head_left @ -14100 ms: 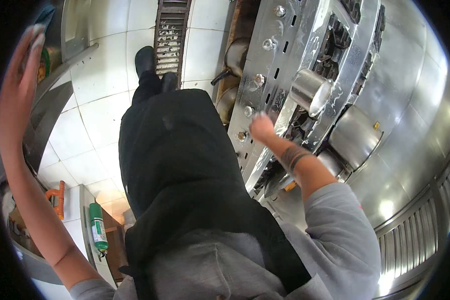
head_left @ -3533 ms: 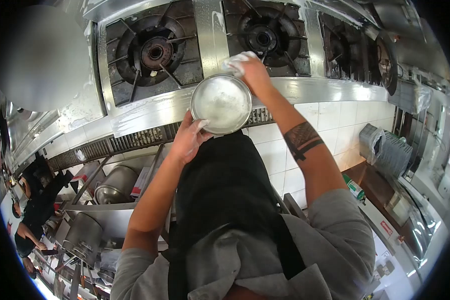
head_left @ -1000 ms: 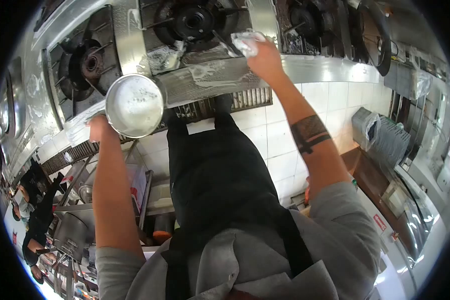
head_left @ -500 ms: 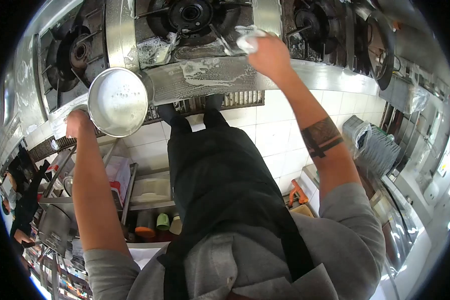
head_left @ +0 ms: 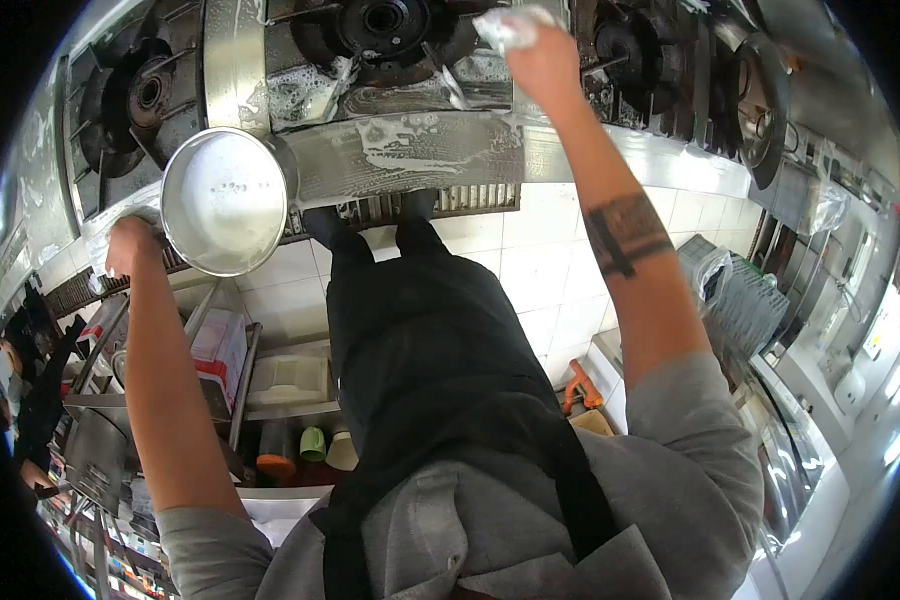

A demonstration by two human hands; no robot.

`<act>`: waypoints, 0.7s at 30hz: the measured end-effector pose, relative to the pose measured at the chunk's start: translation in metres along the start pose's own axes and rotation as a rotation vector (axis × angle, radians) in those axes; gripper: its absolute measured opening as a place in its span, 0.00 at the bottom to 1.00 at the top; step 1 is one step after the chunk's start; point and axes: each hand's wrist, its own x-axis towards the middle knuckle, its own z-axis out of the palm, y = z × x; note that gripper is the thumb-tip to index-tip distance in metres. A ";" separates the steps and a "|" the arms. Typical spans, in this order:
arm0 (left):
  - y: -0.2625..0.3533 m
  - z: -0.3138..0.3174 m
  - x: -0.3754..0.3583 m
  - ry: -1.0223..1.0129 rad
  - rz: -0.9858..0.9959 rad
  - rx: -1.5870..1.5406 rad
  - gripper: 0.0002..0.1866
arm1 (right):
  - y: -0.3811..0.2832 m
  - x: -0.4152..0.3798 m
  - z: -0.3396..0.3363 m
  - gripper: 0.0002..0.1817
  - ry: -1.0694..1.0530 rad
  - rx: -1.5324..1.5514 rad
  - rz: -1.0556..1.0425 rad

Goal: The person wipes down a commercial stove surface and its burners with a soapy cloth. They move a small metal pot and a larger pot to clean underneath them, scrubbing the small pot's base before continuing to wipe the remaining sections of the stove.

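Above the stove [head_left: 410, 145], right of the middle burner [head_left: 383, 20], the right hand [head_left: 548, 68] bunches its fingers around a sudsy white cloth [head_left: 510, 28]. At the front edge, the left hand [head_left: 132, 246] is curled, its grip unclear, just beside a metal pot [head_left: 226, 202] of foamy liquid.

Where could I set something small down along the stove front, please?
The silvery steel front ledge is free, though sudsy, between the round metal pot of foamy liquid and the right forearm. It is crowded around the pot, where the left hand sits close beside it.
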 end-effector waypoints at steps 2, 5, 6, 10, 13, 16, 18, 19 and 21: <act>-0.011 0.032 0.032 0.036 -0.041 -0.052 0.18 | 0.010 0.004 0.009 0.22 -0.040 -0.042 0.076; -0.001 -0.001 -0.004 0.064 0.012 0.056 0.18 | 0.000 -0.010 -0.008 0.24 -0.077 -0.008 0.101; 0.006 -0.021 -0.021 0.060 0.101 0.214 0.18 | 0.006 -0.012 -0.006 0.23 -0.078 -0.022 0.061; -0.010 0.034 0.031 0.162 -0.154 -0.195 0.23 | -0.014 0.019 -0.005 0.16 -0.172 -0.196 -0.064; -0.008 0.034 0.032 0.103 -0.435 -0.982 0.29 | 0.004 0.010 0.006 0.13 0.008 -0.039 -0.356; -0.023 0.060 0.066 0.129 -0.391 -0.899 0.29 | 0.019 0.007 -0.011 0.21 -0.233 -0.160 -0.102; -0.010 0.015 0.020 0.065 -0.175 -0.286 0.26 | -0.003 0.018 -0.011 0.18 -0.150 -0.088 -0.145; -0.006 -0.003 0.000 0.049 -0.104 -0.084 0.25 | -0.011 0.019 -0.010 0.15 -0.074 -0.016 -0.188; -0.001 -0.018 -0.013 0.063 -0.027 -0.074 0.23 | 0.011 0.003 0.008 0.21 -0.029 -0.109 -0.250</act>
